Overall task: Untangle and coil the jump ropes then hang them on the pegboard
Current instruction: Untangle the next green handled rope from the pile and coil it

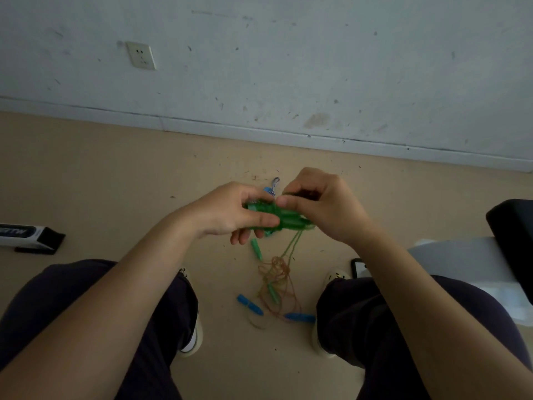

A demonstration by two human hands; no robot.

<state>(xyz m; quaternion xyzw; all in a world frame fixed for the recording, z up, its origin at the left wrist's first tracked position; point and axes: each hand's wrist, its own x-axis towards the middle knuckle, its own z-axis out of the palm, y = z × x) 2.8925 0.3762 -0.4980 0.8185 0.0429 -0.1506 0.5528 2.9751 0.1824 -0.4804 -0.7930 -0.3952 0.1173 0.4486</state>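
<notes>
My left hand and my right hand meet at mid-frame, both gripping a green jump rope, its handles bundled with cord wrapped round them. A green cord hangs from the bundle down to a tangle of ropes on the floor between my feet. In the tangle lie two blue handles and two green handles. A blue-and-white braided rope end shows just behind my hands. No pegboard is in view.
I sit facing a white wall with a socket. A white and black box lies on the floor at left. A phone and white paper lie at right, beside a black object.
</notes>
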